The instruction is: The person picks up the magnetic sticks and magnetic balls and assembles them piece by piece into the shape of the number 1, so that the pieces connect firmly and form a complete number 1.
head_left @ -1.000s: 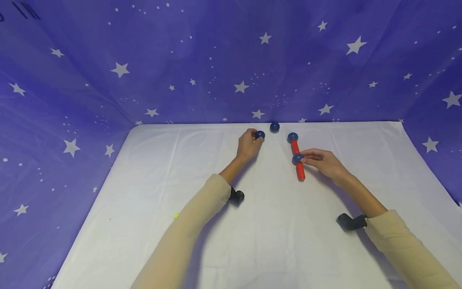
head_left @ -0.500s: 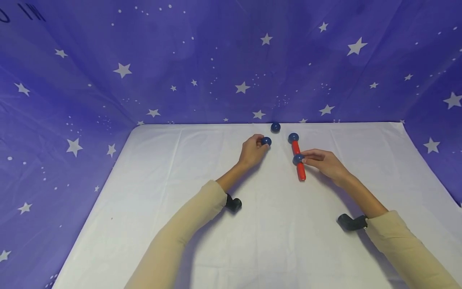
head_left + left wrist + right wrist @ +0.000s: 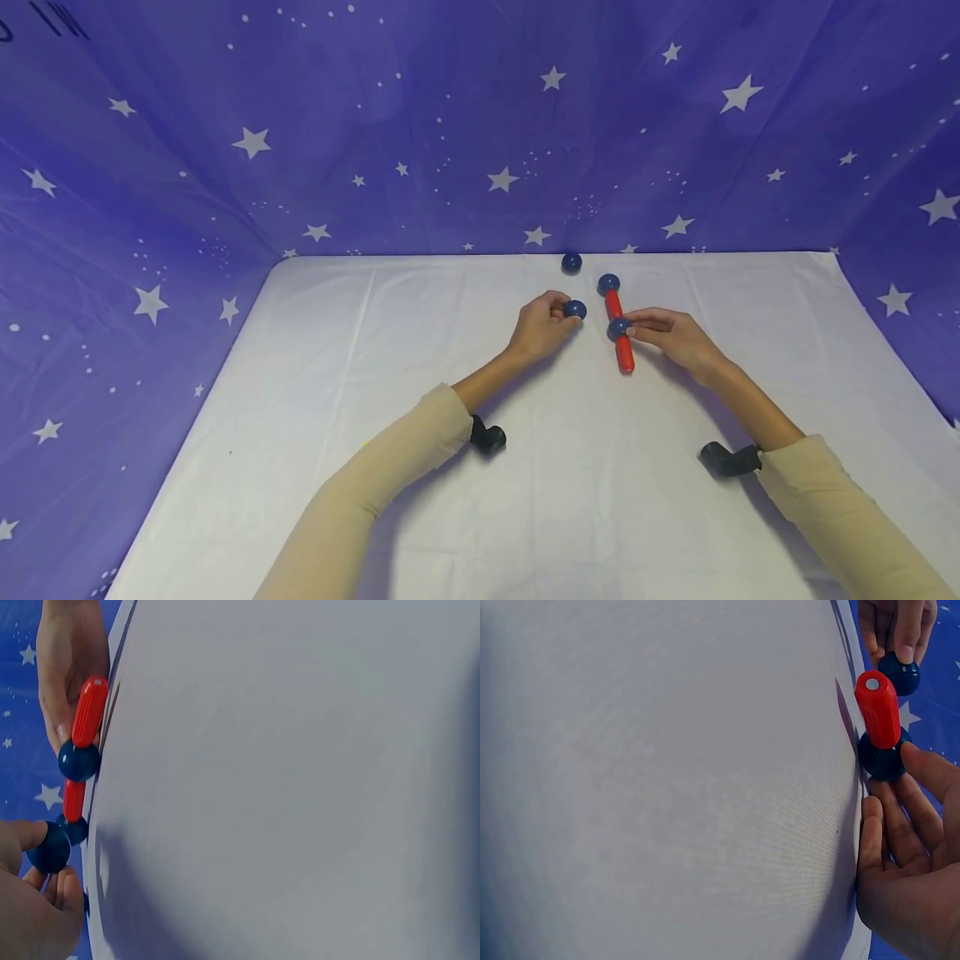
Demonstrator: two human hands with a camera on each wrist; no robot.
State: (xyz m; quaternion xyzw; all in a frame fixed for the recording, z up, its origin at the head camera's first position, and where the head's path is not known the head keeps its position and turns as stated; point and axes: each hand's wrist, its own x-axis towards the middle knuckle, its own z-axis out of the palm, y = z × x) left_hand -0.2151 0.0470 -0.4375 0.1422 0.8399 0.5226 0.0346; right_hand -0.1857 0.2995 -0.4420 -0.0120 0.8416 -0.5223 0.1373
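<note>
Between thumb and fingers, my left hand pinches a loose blue ball, also seen in the left wrist view as a shiny blue ball. To its right is a joined piece of two red rods and two blue balls. My right hand grips the middle ball from the right. One red rod links that ball to the far ball. The other red rod points toward me, and its free end shows a small silvery disc in the right wrist view. A gap separates the left hand's ball from the piece.
Another blue ball rests near the far edge of the white-covered table. Behind the table hangs a purple cloth with white stars. Black wrist cameras stick out from both beige sleeves.
My left hand has carried its blue ball to the right and toward me, closer to the rods. The right hand and the joined piece have stayed in place.
</note>
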